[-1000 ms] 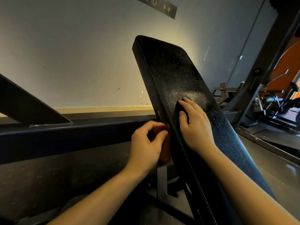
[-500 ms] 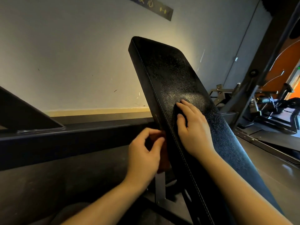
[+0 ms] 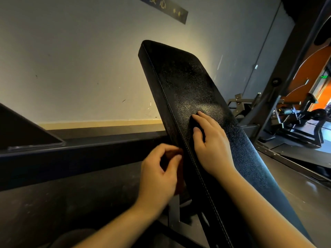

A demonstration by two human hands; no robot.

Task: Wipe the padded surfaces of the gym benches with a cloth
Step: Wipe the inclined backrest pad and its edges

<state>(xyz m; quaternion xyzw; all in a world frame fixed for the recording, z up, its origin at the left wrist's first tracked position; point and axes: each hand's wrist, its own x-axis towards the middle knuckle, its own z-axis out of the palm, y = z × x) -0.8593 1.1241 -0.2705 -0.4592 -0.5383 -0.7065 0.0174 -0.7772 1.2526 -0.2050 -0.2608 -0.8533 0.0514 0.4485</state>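
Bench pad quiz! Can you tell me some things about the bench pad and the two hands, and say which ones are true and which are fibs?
1. The bench pad is black. True.
2. The pad lies flat like a table. False: it tilts up toward the wall.
3. A sign hangs high on the wall. True.
4. The right hand rests on top of the pad. True.
5. The left hand touches the sign. False: it is low beside the pad's left edge, with its fingers curled round a reddish-brown thing.
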